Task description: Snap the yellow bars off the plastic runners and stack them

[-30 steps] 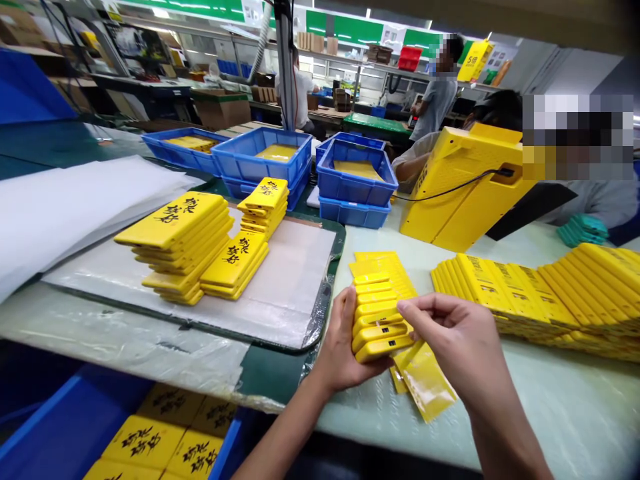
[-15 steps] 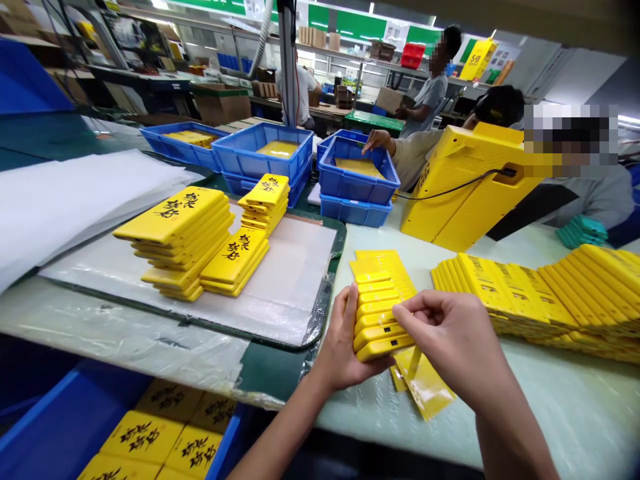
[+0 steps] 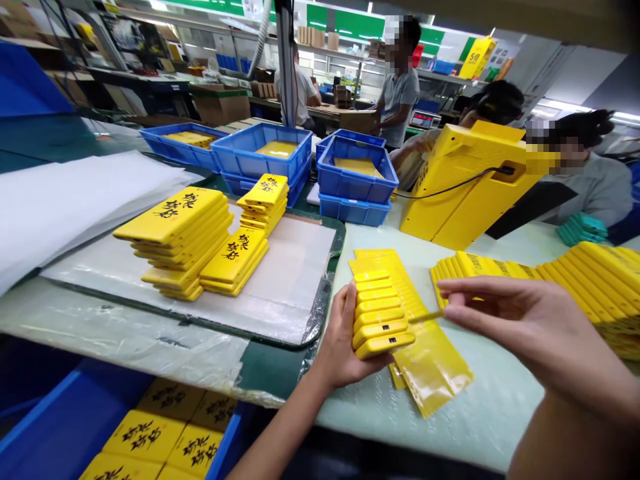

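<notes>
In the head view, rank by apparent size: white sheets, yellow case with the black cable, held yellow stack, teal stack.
Largest to smallest:
1. White sheets
2. Yellow case
3. Yellow stack in the left hand
4. Teal stack

Nearness affects this; true sizes are unsure.

The yellow cases [image 3: 381, 312], smooth and rounded, sat stacked at a tilt in the left hand [image 3: 341, 341]. A thin yellow strip [image 3: 427, 317] extended from the right hand [image 3: 537, 327] toward them. Glossy yellow sheets [image 3: 436, 377] lay overlapping, partly hidden behind them.
</notes>
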`<state>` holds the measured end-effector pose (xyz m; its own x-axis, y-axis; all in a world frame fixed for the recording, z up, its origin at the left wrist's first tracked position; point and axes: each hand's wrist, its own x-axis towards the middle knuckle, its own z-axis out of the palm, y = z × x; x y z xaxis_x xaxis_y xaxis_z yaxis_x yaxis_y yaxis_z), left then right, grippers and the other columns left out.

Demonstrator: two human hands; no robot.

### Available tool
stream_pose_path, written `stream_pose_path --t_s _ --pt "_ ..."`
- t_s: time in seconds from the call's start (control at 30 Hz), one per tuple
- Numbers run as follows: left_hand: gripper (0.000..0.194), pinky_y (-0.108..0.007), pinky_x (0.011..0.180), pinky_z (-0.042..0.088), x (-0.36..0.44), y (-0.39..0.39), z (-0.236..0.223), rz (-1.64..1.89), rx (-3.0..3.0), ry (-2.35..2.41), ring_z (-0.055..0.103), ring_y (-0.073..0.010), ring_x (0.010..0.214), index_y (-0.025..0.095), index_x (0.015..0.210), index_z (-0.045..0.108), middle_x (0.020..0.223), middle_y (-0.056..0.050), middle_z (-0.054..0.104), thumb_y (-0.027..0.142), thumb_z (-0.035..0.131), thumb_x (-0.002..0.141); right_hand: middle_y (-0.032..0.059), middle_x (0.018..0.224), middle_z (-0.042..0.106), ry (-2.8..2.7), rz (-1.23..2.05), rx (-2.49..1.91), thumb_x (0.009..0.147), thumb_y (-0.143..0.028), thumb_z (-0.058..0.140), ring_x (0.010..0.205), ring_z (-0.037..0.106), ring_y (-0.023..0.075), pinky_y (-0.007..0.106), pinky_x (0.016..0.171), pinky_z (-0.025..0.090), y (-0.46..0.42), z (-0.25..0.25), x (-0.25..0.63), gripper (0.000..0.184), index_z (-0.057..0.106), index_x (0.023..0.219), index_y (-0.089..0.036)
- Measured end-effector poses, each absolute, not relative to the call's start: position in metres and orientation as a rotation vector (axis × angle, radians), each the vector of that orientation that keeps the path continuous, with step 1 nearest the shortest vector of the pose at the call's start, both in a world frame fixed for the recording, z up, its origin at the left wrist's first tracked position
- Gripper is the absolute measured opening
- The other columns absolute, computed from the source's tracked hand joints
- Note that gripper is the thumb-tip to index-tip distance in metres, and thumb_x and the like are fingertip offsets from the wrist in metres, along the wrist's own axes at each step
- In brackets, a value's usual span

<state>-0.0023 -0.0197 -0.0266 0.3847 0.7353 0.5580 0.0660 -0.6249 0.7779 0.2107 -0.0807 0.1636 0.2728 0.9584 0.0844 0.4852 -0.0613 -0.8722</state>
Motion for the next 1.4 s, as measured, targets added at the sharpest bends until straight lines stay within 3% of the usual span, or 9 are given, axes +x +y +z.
stream_pose_path --t_s 0.17,0.27,0.6,0.9,1.03,1.4 --pt "0.144 -0.078 0.121 0.027 -0.005 -0.021 -0.028 1.19 1.999 0.798 0.021 -0.0511 0.159 0.031 0.168 -0.022 0.173 -0.023 0.009 0.065 0.085 0.077 0.0098 0.073 0.076 -0.879 0.709 -1.592 0.057 -0.041 0.099 0.06 0.071 0.018 0.024 0.056 0.061 -0.087 0.143 0.177 0.038 0.085 0.084 -0.018" --pt "0.146 -0.078 0.121 0.027 -0.005 -0.02 -0.028 1.169 2.021 0.806 0.021 -0.0516 0.158 0.031 0.167 -0.025 0.174 -0.023 0.004 0.065 0.085 0.077 0.0094 0.071 0.074 -0.859 0.733 -1.593 0.058 -0.039 0.098 0.053 0.066 0.0138 0.02 0.053 0.059 -0.086 0.138 0.162 0.036 0.083 0.079 -0.015" --pt "0.139 -0.063 0.125 0.035 -0.005 -0.019 -0.021 1.207 2.05 0.819 0.029 -0.0453 0.157 0.024 0.171 -0.011 0.172 -0.023 0.019 0.07 0.082 0.078 0.0082 0.073 0.074 -0.872 0.773 -1.516 0.06 -0.032 0.096 0.05 0.061 0.0091 0.014 0.047 0.052 -0.084 0.139 0.156 0.027 0.082 0.074 -0.015" --pt "0.138 -0.062 0.126 0.033 -0.005 -0.018 -0.02 1.226 2.013 0.789 0.031 -0.0435 0.156 0.022 0.171 -0.004 0.169 -0.022 0.023 0.068 0.084 0.075 0.0073 0.069 0.074 -0.792 0.868 -1.516 0.058 -0.029 0.096 0.054 0.066 0.0112 0.014 0.05 0.054 -0.084 0.136 0.146 0.026 0.08 0.073 -0.014" --pt "0.138 -0.063 0.125 0.034 -0.005 -0.017 -0.021 1.241 1.998 0.755 0.033 -0.0436 0.154 0.024 0.171 -0.004 0.168 -0.021 0.024 0.065 0.086 0.074 0.0039 0.06 0.069 -0.779 0.954 -1.531 0.056 -0.028 0.096 0.051 0.065 0.0109 0.013 0.049 0.053 -0.081 0.135 0.142 0.027 0.078 0.069 -0.013" --pt "0.14 -0.071 0.122 0.035 -0.004 -0.018 -0.024 1.203 1.933 0.744 0.038 -0.0456 0.152 0.036 0.17 -0.006 0.168 -0.018 0.025 0.061 0.09 0.072 0.0016 0.062 0.069 -0.768 1.027 -1.538 0.056 -0.021 0.096 0.053 0.066 0.0091 0.011 0.051 0.052 -0.083 0.131 0.144 0.026 0.076 0.071 -0.013"
